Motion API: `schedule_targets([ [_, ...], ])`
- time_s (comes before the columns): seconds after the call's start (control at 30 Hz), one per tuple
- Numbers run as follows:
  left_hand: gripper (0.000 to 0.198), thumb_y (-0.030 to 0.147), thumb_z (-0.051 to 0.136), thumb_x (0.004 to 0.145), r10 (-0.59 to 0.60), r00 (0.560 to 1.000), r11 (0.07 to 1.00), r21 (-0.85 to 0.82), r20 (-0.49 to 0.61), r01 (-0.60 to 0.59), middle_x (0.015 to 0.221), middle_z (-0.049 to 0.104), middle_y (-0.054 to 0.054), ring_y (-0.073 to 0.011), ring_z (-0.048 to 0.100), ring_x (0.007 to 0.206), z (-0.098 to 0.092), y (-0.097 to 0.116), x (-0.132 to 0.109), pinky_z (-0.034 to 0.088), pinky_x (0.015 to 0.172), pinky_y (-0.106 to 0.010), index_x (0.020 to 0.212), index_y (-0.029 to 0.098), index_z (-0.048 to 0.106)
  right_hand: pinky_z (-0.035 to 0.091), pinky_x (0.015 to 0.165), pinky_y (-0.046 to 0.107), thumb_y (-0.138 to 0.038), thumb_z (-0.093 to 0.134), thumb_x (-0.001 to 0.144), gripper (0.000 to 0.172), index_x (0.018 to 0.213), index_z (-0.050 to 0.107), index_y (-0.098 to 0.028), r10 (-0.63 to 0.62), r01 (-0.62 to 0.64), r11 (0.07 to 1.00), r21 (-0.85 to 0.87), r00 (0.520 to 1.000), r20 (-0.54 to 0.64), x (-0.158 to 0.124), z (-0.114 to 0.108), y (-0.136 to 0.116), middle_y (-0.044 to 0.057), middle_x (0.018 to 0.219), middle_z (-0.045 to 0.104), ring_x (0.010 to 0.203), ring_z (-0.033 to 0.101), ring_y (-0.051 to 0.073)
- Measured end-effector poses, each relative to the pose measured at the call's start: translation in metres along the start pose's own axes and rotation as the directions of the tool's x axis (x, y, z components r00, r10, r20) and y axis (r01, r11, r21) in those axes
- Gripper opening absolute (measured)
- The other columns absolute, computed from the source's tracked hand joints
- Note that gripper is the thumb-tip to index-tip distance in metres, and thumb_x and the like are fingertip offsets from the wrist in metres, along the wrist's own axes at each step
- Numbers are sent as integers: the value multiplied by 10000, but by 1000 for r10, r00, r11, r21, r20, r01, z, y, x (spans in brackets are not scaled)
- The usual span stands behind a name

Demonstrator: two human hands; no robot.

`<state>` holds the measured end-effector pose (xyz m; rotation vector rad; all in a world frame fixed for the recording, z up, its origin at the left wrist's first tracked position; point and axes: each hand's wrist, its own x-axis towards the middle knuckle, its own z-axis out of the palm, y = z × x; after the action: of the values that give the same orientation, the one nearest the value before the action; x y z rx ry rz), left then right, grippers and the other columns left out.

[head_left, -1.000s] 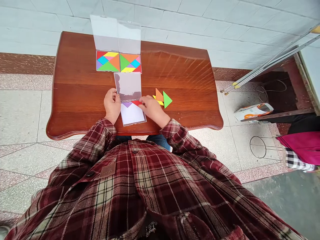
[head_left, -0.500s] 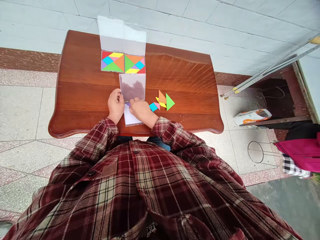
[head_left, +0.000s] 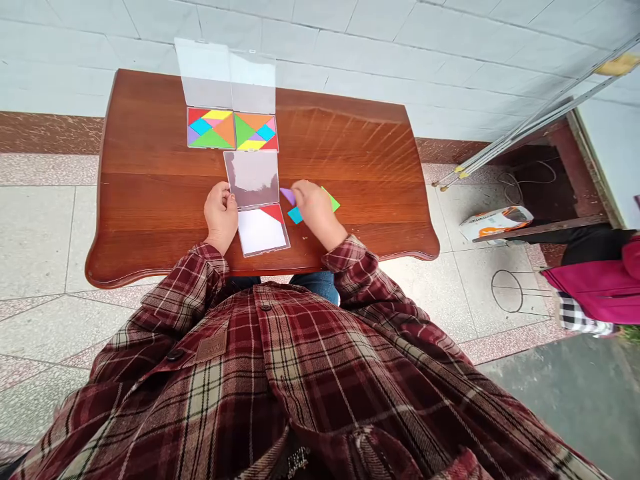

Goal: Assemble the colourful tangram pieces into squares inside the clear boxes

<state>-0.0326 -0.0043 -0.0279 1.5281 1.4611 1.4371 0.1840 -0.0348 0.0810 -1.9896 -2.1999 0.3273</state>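
A pale tiled wall (head_left: 350, 60) rises at the far side above a speckled brown skirting band (head_left: 45, 130), and a speckled stone-tile floor (head_left: 40, 233) spreads out on the left and near sides. At far right lie a dark recess, metal rods (head_left: 525, 120), a white-and-orange package (head_left: 495, 223), a wire ring stand (head_left: 507, 291) and a magenta cloth (head_left: 595, 280). A person in a red plaid flannel shirt (head_left: 250, 380) sits at the near edge of a glossy reddish-brown wooden table (head_left: 150, 200) with a scalloped edge. On the table's far part lies a clear plastic case (head_left: 233, 130) filled with coloured tangram tiles, its lid (head_left: 225, 73) reaching beyond the far edge. Just nearer sits a second open case, its clear lid (head_left: 251, 179) touching the first case and its white tray (head_left: 263, 230) holding a red triangle (head_left: 273, 212) in the far corner. The left hand (head_left: 220, 217) rests curled against the lid's left edge; any grip there cannot be told. To the tray's right, the right hand (head_left: 317, 210) has its fingers bunched beside a purple triangle (head_left: 287, 195), though a pinch cannot be confirmed. A blue tile (head_left: 295, 215) and a green triangle (head_left: 331, 199) lie partly beneath that hand.
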Motion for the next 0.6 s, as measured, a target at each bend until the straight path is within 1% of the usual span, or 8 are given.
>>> schedule_targets([
  [0.07, 209, 327, 597, 857, -12, 1000, 999, 32, -11, 12, 768, 521, 10, -112, 566, 727, 0, 2, 0, 531, 843, -335, 1009, 186, 570, 404, 749, 287, -208, 302, 993, 351, 1002, 646, -138, 168, -167, 985, 38, 986, -20, -2, -2, 30, 84, 938, 673, 827, 584, 178],
  [0.1, 206, 324, 598, 858, -14, 1000, 999, 41, -16, 15, 766, 524, 10, -111, 567, 725, 0, 3, 0, 531, 845, -334, 1007, 185, 571, 399, 736, 287, -206, 313, 987, 343, 994, 650, -141, 221, -220, 974, 45, 975, -13, -3, -2, 43, 84, 927, 674, 807, 576, 178],
  [0.2, 190, 314, 597, 861, -8, 1000, 999, 31, -23, 9, 796, 542, -2, -121, 584, 771, 0, 4, -1, 528, 870, -331, 1000, 187, 572, 403, 726, 292, -209, 371, 959, 293, 990, 653, -137, 281, -280, 959, 43, 959, -41, -5, 1, 61, 109, 976, 662, 818, 564, 191],
  [0.3, 177, 301, 598, 862, -15, 1000, 1000, 26, -14, 16, 842, 562, -19, -138, 600, 841, 0, 6, -1, 522, 889, -331, 995, 189, 567, 421, 744, 302, -218, 410, 938, 254, 1010, 639, -137, 204, -199, 978, 54, 974, -95, -9, 7, 45, 130, 1033, 637, 875, 565, 212],
  [0.33, 172, 292, 598, 859, -18, 1000, 999, 31, -10, 18, 850, 567, -21, -141, 603, 855, 0, 7, -1, 521, 891, -333, 994, 190, 566, 427, 757, 305, -226, 416, 937, 246, 1015, 635, -142, 150, -145, 987, 63, 986, -76, -11, 10, 34, 127, 1035, 634, 894, 568, 216],
  [0.43, 159, 259, 587, 851, -20, 1000, 999, 48, -4, 21, 858, 583, -19, -142, 604, 865, -1, 10, -3, 519, 897, -335, 994, 192, 570, 442, 802, 315, -276, 464, 938, 233, 1061, 615, -148, -14, 9, 998, 54, 997, 80, -15, 20, -1, 114, 1062, 631, 937, 584, 218],
  [0.5, 164, 236, 574, 844, -18, 1000, 998, 57, -2, 19, 856, 592, -17, -141, 603, 861, -1, 11, -3, 517, 902, -333, 1002, 194, 576, 451, 810, 318, -299, 503, 929, 275, 1131, 589, -133, -30, 32, 999, -17, 989, 147, -16, 25, -19, 133, 1134, 610, 968, 598, 226],
  [0.6, 189, 196, 563, 823, -12, 1000, 997, 79, -9, 12, 833, 595, -13, -140, 598, 840, -1, 12, -4, 512, 900, -329, 1010, 194, 590, 464, 798, 316, -295, 483, 944, 313, 1180, 560, -105, -10, 35, 991, -129, 981, 194, -16, 29, -31, 173, 1186, 585, 1001, 618, 240],
])
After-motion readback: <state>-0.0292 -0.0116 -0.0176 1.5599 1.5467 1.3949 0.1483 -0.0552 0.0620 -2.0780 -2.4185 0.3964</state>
